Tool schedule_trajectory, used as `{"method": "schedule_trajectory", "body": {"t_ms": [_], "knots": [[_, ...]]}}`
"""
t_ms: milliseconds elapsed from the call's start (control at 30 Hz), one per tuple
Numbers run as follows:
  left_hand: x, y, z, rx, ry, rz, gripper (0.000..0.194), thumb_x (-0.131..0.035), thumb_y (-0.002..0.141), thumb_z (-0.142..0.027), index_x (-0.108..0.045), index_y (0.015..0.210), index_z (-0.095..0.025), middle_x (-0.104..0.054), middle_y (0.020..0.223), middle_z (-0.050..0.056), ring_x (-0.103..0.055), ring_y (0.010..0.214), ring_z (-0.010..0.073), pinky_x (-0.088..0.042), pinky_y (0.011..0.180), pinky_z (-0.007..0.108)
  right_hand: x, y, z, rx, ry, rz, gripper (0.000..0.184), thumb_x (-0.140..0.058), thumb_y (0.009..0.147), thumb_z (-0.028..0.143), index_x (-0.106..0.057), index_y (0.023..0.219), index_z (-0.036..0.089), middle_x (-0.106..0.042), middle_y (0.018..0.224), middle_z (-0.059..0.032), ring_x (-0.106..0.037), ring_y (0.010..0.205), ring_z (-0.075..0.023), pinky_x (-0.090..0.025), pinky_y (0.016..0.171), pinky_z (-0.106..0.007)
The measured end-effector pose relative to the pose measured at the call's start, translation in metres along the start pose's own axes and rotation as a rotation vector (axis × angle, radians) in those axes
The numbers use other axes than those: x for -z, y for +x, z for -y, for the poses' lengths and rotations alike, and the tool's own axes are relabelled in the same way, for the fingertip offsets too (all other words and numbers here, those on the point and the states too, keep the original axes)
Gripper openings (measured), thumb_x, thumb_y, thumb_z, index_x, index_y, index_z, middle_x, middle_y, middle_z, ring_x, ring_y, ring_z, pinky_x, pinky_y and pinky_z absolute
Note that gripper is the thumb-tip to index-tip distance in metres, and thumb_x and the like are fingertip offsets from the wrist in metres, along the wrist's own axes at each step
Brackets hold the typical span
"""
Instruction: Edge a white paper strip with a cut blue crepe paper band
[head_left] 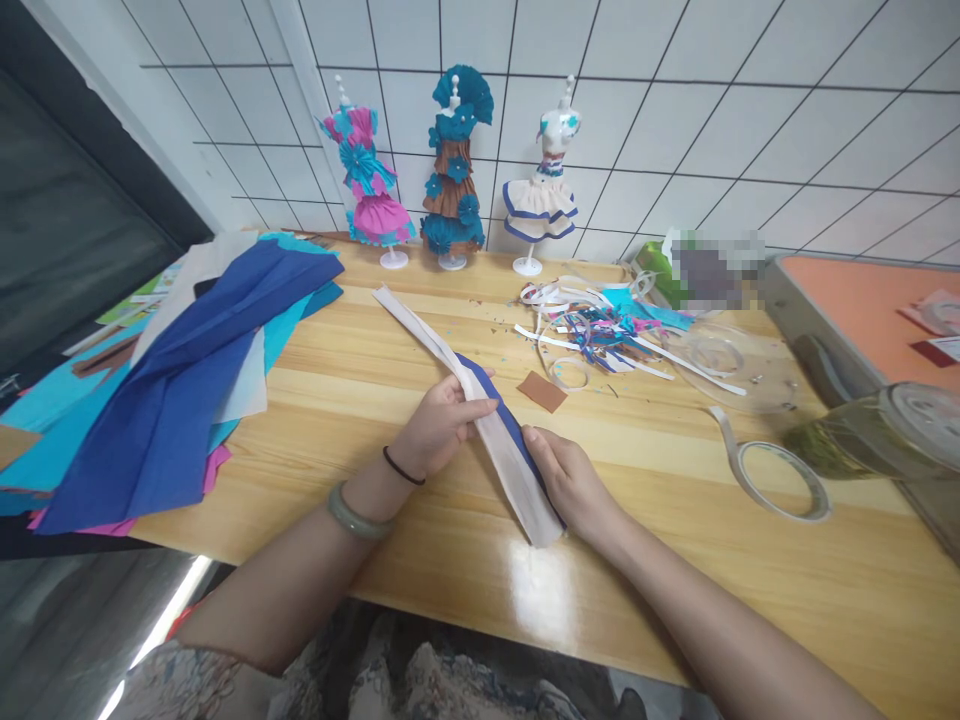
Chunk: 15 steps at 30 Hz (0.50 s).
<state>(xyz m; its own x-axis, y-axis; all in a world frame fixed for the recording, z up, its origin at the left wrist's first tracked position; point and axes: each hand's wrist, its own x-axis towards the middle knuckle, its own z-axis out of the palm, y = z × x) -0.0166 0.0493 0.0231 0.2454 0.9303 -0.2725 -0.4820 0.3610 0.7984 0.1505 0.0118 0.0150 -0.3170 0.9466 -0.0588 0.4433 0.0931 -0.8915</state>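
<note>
A long whitish strip of crepe paper [504, 450] with a dark blue strip [499, 400] along its right side slants across the table in front of me. My left hand [442, 425] pinches it near the middle, thumb on top and fingers underneath. Lower down, my right hand [566, 475] grips the blue edge between thumb and curled fingers. The strip's far end points up and left, past my left hand. A small brown paper piece [542, 392] lies just beyond my hands.
Coloured crepe sheets [172, 350] are heaped at left. Three small dress forms, one in a white skirt [540, 205], stand against the tiled wall. Paper scraps [600, 325] lie at back right. A tape roll [784, 482] and a clear jar [870, 430] are at right.
</note>
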Motion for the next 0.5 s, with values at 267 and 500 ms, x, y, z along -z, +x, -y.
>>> {"method": "schedule_trajectory", "body": {"t_ms": [267,500], "knots": [[0.0027,0.0007,0.0033,-0.058,0.032,0.034,0.055,-0.076,0.058,-0.016,-0.052,0.106,-0.015,-0.063,0.076,-0.001,-0.059,0.067,0.0099,-0.047,0.067,0.024,-0.0004,-0.0008,-0.0024,-0.033,0.071,0.000,0.044,-0.028,0.090,0.051,-0.049,0.070,0.018,-0.050,0.068,-0.0002,-0.043,0.065,-0.0147,-0.036,0.064,-0.026],[-0.0010,-0.0006,0.0069,-0.121,0.113,0.032,0.056,-0.077,0.057,-0.017,-0.054,0.108,-0.014,-0.063,0.079,0.000,-0.058,0.072,0.0105,-0.046,0.072,0.025,0.0002,-0.0015,-0.0004,-0.034,0.097,-0.020,0.045,-0.028,0.090,0.051,-0.052,0.073,0.018,-0.053,0.069,-0.0004,-0.044,0.065,-0.0151,-0.037,0.063,-0.026]]}}
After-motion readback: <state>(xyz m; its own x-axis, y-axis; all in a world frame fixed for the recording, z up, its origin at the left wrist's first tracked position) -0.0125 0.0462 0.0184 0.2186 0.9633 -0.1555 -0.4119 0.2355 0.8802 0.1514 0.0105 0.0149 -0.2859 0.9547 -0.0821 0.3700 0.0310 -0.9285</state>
